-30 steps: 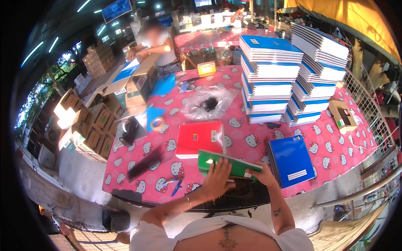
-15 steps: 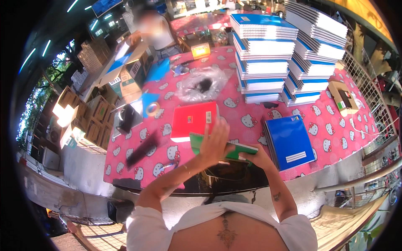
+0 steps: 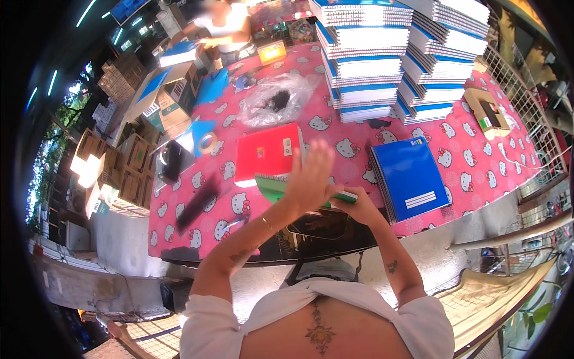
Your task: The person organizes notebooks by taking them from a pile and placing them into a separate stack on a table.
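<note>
A green spiral notebook is tilted up at the table's near edge, its coil along the top. My right hand grips its right end, fingers and thumb closed round it. Across its middle lies my left hand, fingers stretched out and slightly blurred; whether the palm presses on the cover is hidden. Just beyond is a red notebook, flat on the table. To the right of my right hand lies a blue spiral notebook.
Tall stacks of spiral notebooks stand at the far right on the pink patterned tablecloth. Nearby are a crumpled plastic bag, a tape roll and a small open box. Left are cartons; a co-worker handles notebooks.
The view has shifted, so the table things sit higher. My left hand's fingers have lifted and spread over the green notebook, while my right hand keeps its grip. The co-worker has leaned over the carton.
</note>
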`<state>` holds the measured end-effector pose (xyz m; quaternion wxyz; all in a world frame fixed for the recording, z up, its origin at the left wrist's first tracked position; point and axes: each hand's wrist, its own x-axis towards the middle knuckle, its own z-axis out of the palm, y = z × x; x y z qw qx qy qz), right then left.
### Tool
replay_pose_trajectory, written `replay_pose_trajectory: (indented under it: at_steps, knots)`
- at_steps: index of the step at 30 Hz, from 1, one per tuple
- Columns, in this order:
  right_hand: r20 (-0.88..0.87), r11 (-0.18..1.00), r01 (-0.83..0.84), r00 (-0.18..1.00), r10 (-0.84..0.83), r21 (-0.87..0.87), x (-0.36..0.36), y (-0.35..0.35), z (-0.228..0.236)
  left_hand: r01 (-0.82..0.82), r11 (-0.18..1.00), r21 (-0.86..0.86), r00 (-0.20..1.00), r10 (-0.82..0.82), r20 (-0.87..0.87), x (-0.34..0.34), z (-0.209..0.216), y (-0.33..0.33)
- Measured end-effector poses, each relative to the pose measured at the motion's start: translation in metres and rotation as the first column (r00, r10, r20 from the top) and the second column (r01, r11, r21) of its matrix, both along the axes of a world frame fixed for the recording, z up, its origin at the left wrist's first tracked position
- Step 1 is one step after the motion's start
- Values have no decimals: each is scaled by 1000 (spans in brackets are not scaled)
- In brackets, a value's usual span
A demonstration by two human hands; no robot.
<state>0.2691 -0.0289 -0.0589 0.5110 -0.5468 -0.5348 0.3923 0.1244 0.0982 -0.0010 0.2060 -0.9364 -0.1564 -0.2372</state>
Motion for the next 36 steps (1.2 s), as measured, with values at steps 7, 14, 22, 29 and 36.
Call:
replay_pose_trajectory:
  at_steps: [7, 14, 22, 29, 36]
  knots:
    - [-49, 986, 5, 999, 3, 166, 5, 7, -27, 144, 952, -269, 985, -164, -53, 11, 6, -26]
    - [-107, 987, 158, 981, -160, -31, -7, -3, -8, 294, 817, -497, 936, -141, 323, -51, -53, -87]
    - [254, 832, 555, 801, -541, 22, -75, -91, -37, -277, 569, -774, 776, 607, 169, -197, -121, -27]
    - [574, 922, 339, 723, -384, 189, -126, -65, -26, -656, 560, -506, 725, 655, -214, -281, -143, 0]
    - [737, 922, 183, 557, -383, 341, -116, 20, 2, 329, -213, -920, 713, 694, 94, -235, -82, -7]
